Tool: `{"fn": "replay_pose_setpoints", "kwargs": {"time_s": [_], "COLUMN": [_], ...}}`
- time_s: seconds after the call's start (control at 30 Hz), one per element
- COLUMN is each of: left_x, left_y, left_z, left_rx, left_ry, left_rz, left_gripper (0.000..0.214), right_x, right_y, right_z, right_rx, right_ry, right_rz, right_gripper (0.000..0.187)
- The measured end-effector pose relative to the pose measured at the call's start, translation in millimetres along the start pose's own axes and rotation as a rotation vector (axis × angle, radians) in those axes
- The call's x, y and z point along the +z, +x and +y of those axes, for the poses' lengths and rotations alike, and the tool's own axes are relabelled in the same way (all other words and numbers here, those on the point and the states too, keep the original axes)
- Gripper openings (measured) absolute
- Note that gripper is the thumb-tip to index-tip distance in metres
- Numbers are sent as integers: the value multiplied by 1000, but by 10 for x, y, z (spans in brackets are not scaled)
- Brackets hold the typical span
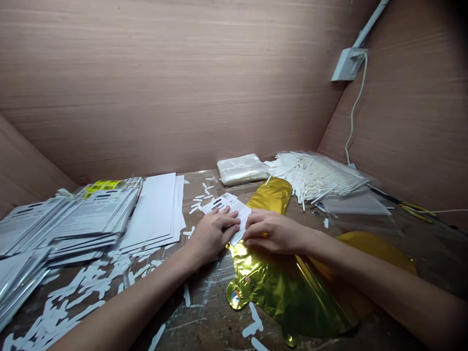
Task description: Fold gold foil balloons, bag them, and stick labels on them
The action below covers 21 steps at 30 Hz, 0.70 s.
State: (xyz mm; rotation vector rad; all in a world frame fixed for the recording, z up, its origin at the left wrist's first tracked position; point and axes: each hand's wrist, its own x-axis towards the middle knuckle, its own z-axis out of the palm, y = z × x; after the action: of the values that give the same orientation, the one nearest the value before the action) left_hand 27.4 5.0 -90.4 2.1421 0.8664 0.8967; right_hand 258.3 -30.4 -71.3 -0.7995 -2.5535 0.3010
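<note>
Across the scratched wooden bench (pixel 204 304), white paper scraps (pixel 73 297) lie beside stacked packets (pixel 87 214) and white boards (pixel 153 209), with white sticks (pixel 314 175) and yellow-handled scissors (pixel 417 212) off to the right, below a pinkish wood-panel wall (pixel 164 83). From my remote view, the left hand (pixel 212 235) and right hand (pixel 274 231) press unclenched fingers onto a white card (pixel 234 217) lying partly over a gold foil balloon (pixel 288 287).

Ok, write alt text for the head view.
The left hand and right hand touch a printed white card above a gold foil balloon on a scratched workbench. Stacked silver packets, white sticks and white offcuts lie around.
</note>
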Motion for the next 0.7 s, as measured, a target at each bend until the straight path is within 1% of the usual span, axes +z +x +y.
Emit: {"fn": "replay_pose_setpoints", "kwargs": {"time_s": [0.03, 0.1, 0.23, 0.3, 0.43, 0.53, 0.63, 0.7], "left_x": [17, 33, 27, 20, 20, 29, 33, 29], "left_y": [-4, -9, -1, 6, 9, 3, -5, -8], "left_z": [13, 46, 80, 76, 55, 37, 26, 27], "left_rx": [-24, -50, -51, -54, -61, -58, -51, -61], "left_ry": [-40, -76, -31, -58, -81, -73, -70, -106], "left_rz": [25, 56, 41, 38, 42, 45, 40, 45], "left_gripper": [18, 19, 18, 19, 21, 21, 20, 20], "right_x": [40, 107, 150, 146, 155, 189, 229, 250], "right_y": [17, 38, 51, 55, 63, 71, 80, 86], "right_z": [-52, -130, -206, -223, -235, -248, -274, -292], "right_rx": [-9, 5, 107, 143, 121, 115, 72, 20], "right_ry": [35, 88, 141, 135, 107, 4, -183, -296], "right_rz": [-24, -28, -15, -10, -11, -16, -19, -45], "right_gripper": [14, 14, 13, 13, 14, 15, 19, 13]}}
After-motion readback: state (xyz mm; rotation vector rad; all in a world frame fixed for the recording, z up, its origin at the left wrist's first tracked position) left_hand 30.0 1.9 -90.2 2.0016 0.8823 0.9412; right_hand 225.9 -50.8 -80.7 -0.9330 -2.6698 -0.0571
